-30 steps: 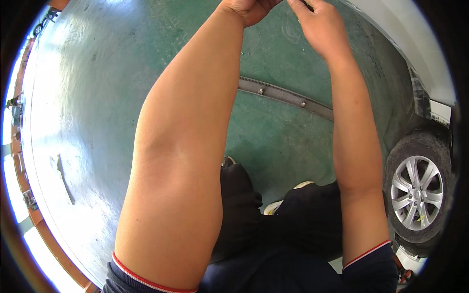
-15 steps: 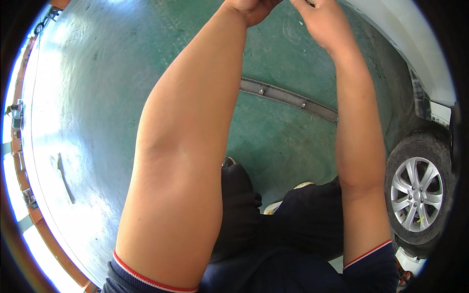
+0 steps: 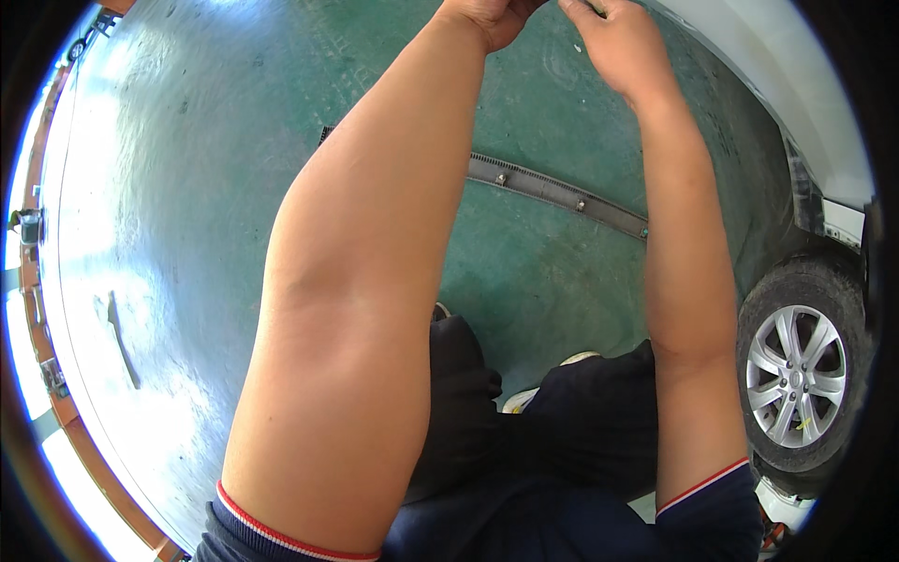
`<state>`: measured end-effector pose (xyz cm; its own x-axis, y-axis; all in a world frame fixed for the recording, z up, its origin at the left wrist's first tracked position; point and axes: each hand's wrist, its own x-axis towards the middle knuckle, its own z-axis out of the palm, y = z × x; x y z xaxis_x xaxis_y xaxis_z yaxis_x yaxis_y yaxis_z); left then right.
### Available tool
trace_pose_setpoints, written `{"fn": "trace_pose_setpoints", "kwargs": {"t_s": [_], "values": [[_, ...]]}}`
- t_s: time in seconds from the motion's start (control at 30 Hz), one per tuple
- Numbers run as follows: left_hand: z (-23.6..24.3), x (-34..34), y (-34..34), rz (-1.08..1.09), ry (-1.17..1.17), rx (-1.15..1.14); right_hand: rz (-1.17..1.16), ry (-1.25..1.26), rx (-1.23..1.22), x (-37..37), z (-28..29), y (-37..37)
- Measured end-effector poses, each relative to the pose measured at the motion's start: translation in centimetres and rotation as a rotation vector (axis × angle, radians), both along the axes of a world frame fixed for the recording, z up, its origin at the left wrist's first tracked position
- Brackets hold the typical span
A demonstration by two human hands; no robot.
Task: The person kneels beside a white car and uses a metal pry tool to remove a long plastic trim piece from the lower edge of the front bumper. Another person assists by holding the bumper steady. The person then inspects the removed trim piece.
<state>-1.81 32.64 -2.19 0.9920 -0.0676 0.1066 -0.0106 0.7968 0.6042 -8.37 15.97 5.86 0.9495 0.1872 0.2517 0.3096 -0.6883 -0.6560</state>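
Observation:
Both arms stretch forward to the upper edge of the view, where the fingers are partly cut off. My left hand [image 3: 493,19] is curled, its fingers turned toward the right hand. Just across a small gap, my right hand [image 3: 620,45] has its thumb and fingers bent together. Whatever they hold lies beyond the edge and I cannot make it out. Below the hands, a long grey strip [image 3: 543,190] with a toothed edge and small clips lies on the green floor [image 3: 552,272]. My left forearm covers part of it, and its right end meets the outline of my right forearm.
At the right stands a white vehicle [image 3: 796,84], its body curving along the upper right. Its wheel [image 3: 796,379] has a silver spoked rim. A thin long object [image 3: 120,342] lies on the shiny floor at left. My dark-trousered legs [image 3: 552,440] are below.
My left forearm and hand have shifted slightly right, and the strip's left end now shows beyond the forearm. My right hand has moved a little left.

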Motion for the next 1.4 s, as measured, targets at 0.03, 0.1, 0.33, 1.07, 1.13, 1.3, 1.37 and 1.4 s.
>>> {"fn": "trace_pose_setpoints", "kwargs": {"t_s": [0.03, 0.1, 0.33, 1.07, 1.13, 1.3, 1.37, 1.4], "values": [[0.2, -0.1, -0.3, 0.022, 0.034, -0.009, 0.048, 0.019, 0.048, 0.3, -0.2, -0.5], [0.3, -0.4, 0.0, -0.086, -0.078, 0.011, 0.114, 0.046, 0.109, 0.4, -0.3, -1.1], [0.1, -0.5, 0.9, -0.132, -0.127, 0.007, -0.061, -0.016, -0.058, -1.9, 1.1, 0.3], [0.7, -0.8, 1.2, 0.053, 0.057, 0.155, 0.088, 0.343, 0.188, 0.3, -3.4, -2.4], [1.4, -1.6, 0.2, 0.190, 0.183, 0.295, 0.065, 0.334, 0.197, 0.5, -3.8, -3.3], [1.6, -1.4, 0.0, 0.255, 0.179, 0.242, 0.009, 0.414, 0.237, 0.3, -5.5, -4.2], [1.8, -1.1, -0.5, 0.197, 0.176, 0.055, -0.030, 0.462, 0.290, 0.0, -6.9, -4.1], [1.8, -1.0, -0.2, 0.197, 0.185, 0.035, -0.007, 0.484, 0.298, -0.2, -7.6, -4.0]]}}
